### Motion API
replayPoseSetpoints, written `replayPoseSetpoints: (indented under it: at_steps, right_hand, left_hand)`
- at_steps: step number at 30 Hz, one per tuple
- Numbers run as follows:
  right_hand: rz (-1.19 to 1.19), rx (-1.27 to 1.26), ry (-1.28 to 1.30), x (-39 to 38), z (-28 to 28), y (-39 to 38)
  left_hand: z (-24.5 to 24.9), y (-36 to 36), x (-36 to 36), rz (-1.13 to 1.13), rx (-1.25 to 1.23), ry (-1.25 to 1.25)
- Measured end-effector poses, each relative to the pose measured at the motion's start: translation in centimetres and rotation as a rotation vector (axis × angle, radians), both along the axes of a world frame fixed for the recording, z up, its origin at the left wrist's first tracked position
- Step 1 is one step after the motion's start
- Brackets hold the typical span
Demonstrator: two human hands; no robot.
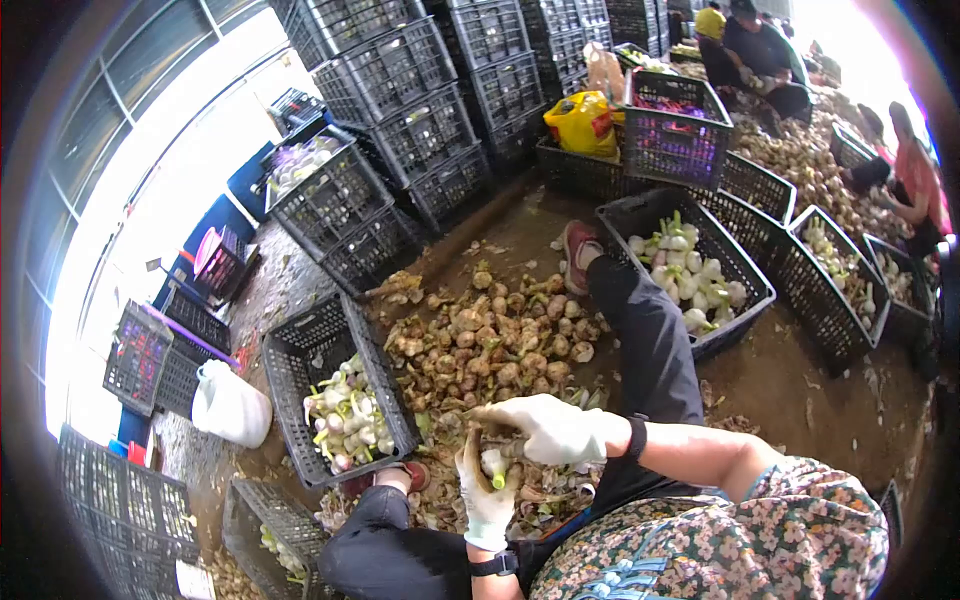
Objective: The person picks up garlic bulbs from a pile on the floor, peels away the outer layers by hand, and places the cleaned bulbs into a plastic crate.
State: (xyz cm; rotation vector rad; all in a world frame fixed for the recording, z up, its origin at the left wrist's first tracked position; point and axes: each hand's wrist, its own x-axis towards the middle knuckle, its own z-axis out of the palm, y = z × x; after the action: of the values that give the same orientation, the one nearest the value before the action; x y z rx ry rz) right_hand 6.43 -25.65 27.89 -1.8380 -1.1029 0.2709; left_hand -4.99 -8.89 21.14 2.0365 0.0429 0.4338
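Observation:
My left hand (487,500), in a whitish glove with soiled fingers, is closed around a garlic bulb (493,462) whose short green cut stem points down toward me. My right hand (556,430), gloved too, reaches in from the right just above it. Its fingers are pressed together at the left hand's fingertips; what they hold, if anything, is hidden. Beyond both hands, a heap of brown, unpeeled garlic bulbs (500,335) lies on the floor. Loose peelings (545,485) are scattered beneath the hands, between my legs.
A black crate (287,400) with cleaned garlic stands at left, another crate (745,322) at right beyond my leg. Stacked crates (400,85) rise behind. A white bucket (232,405) stands far left. Other people (765,60) sit by garlic heaps at the upper right.

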Motion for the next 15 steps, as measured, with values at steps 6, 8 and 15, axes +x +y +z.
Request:
replayPoseSetpoints:
  at_steps: [6,8,15]
  right_hand:
    - [0.066,-0.112,-0.24,-0.2,-0.2,0.7]
    - [0.048,-0.188,-0.216,-0.6,1.7,0.8]
    - [-0.105,-0.161,-0.043,-0.5,-1.0,2.0]
  left_hand:
    - [-0.7,-0.4,0.3,-0.04,0.168,0.001]
    - [0.2,-0.9,0.2,-0.062,0.18,-0.024]
    - [0.0,-0.5,0.5,-0.06,0.022,0.05]
